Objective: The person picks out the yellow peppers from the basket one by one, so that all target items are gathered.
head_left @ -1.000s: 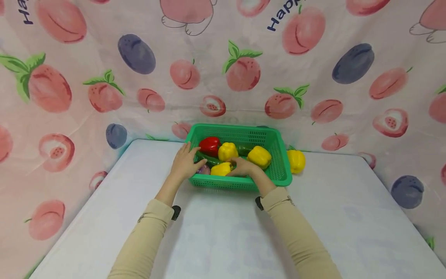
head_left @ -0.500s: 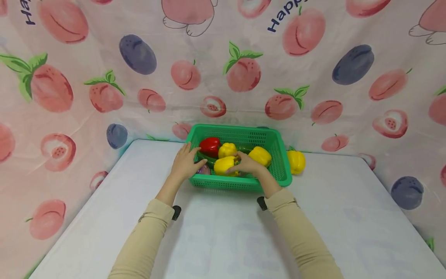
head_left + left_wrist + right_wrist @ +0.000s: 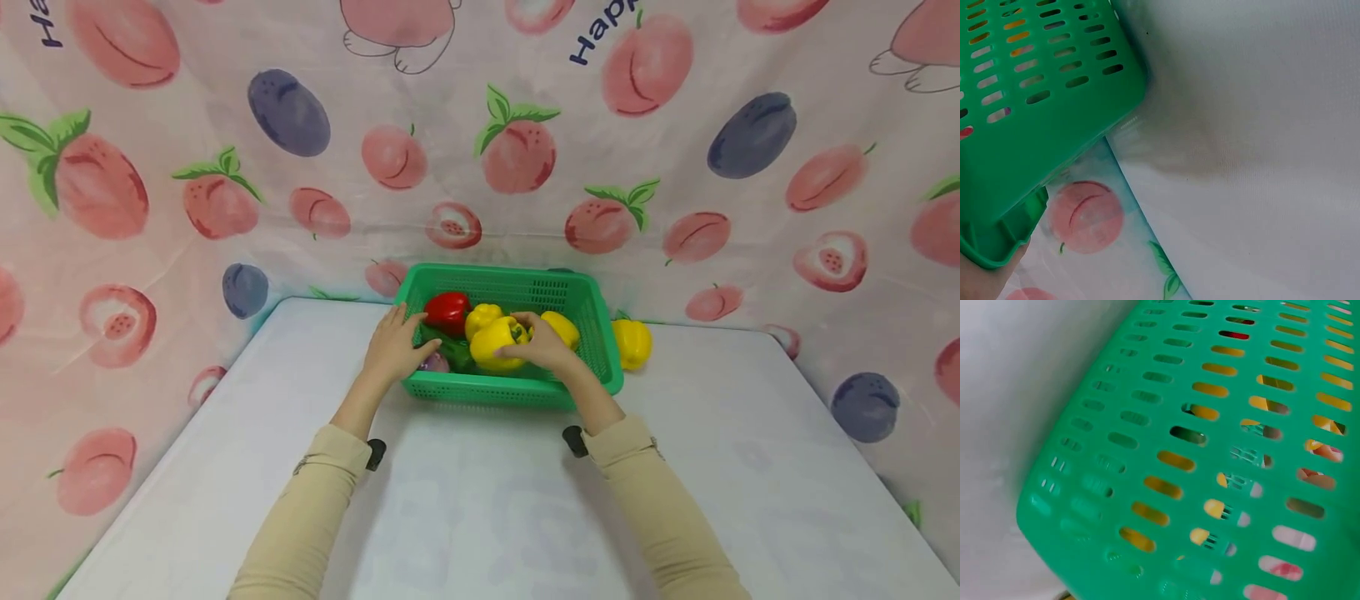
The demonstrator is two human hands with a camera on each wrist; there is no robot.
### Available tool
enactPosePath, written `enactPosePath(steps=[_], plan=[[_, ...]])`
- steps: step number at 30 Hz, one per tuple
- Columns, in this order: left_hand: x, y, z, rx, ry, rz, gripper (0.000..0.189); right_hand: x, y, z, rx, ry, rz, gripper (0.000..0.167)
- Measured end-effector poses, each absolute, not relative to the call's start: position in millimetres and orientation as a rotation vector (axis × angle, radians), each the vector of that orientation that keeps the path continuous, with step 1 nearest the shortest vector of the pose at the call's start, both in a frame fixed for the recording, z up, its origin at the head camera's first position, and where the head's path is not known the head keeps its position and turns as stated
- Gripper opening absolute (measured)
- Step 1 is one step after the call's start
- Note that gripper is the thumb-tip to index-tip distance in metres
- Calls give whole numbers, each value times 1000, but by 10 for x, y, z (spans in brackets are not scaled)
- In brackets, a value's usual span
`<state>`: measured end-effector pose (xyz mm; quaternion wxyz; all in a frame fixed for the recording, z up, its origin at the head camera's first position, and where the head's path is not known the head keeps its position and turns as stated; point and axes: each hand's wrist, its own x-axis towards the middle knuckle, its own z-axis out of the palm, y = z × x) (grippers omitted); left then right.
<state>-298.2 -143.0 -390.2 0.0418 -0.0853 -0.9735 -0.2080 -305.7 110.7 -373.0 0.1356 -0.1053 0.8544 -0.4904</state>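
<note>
A green slotted plastic basket (image 3: 491,390) stands on the table, holding vegetables. My left hand (image 3: 392,343) rests at its left rim, fingers extended and thumb spread inward over the basket. With thumb and fingers my right hand (image 3: 546,346) grips a yellow bell pepper (image 3: 491,343) inside the basket, its green stem end facing the hand. Behind it are another yellow bell pepper (image 3: 482,317) and a red bell pepper (image 3: 446,312). A dark green vegetable (image 3: 454,351) and a purple round one (image 3: 435,362) lie nearer my left hand. One more yellow bell pepper (image 3: 561,327) is partly hidden by my right hand.
Outside the basket, a yellow bell pepper (image 3: 633,343) sits on the white table (image 3: 465,500) against the right wall. A fruit-print cloth (image 3: 450,150) hangs behind the table. The right wrist view is mostly filled by the basket's slotted wall (image 3: 1129,462).
My right hand has shifted rightward with the gripped yellow bell pepper, which has lifted and turned its stem end into view. More of the dark green vegetable shows. The left hand stays at the rim.
</note>
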Motion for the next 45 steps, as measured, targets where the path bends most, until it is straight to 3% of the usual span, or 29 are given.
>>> enactPosePath(steps=[18,28,45], plan=[[-2989,-1446,-3897,-270,-2985,-652,62,-2777,1241,-3552,-295,2464,-1651,68],[-2981,-1427,-3909,-279,-2987,-640,62,-2668,1343,-3523,-294,2506,-1693,75],[-2977,-1436,-3913,-281,-2972,-635,62,-2621,1535,-3532,-21,2435,-2052,69]])
